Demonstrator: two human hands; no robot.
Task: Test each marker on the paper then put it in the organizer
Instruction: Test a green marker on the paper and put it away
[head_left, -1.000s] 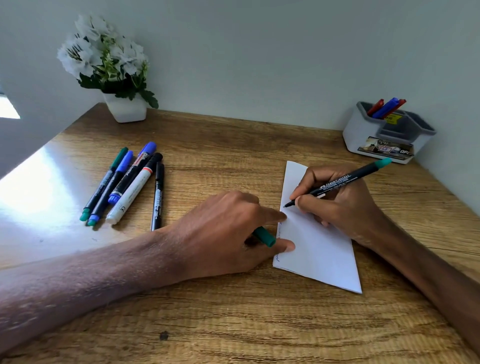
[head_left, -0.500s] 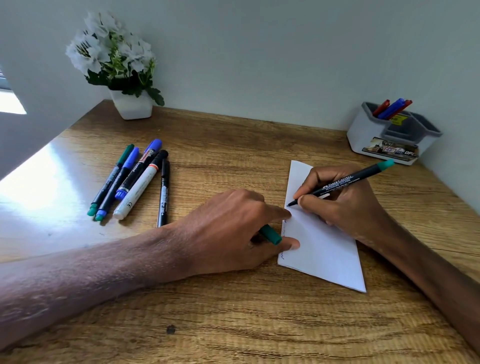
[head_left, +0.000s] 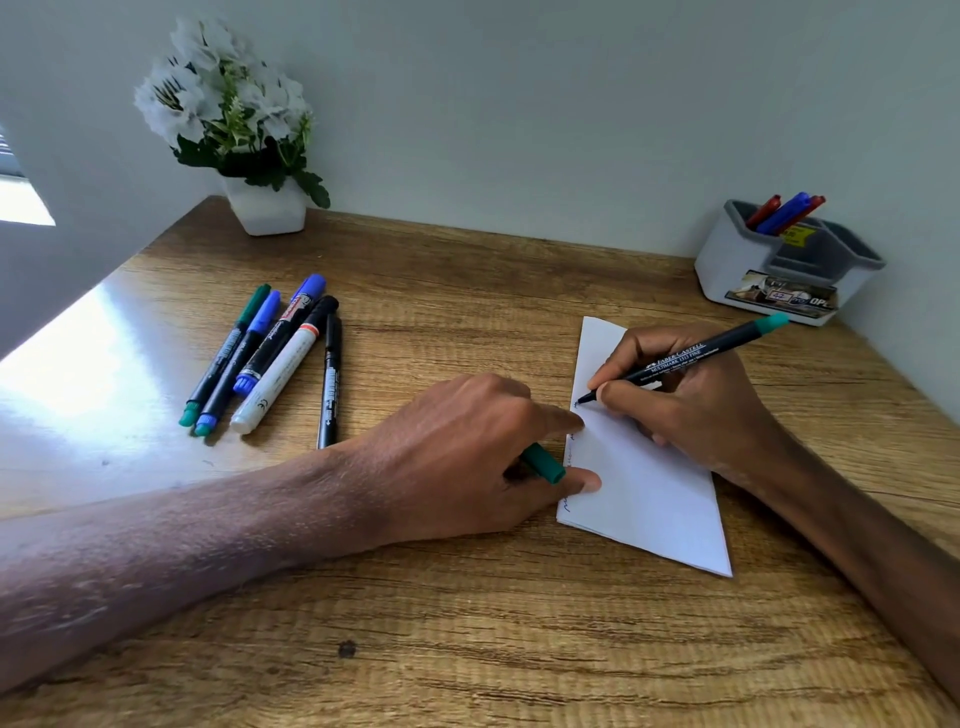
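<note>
On the paper's (head_left: 644, 483) left edge, the right hand's (head_left: 685, 400) grip clasps the marker (head_left: 680, 361), tip down, axis running up-right toward the organizer (head_left: 737, 270); the left hand (head_left: 467, 457) pins the paper, grasping the cap (head_left: 543, 463).

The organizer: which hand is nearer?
Right. The right hand writes on the paper just in front of the organizer; the left hand sits farther left.
</note>
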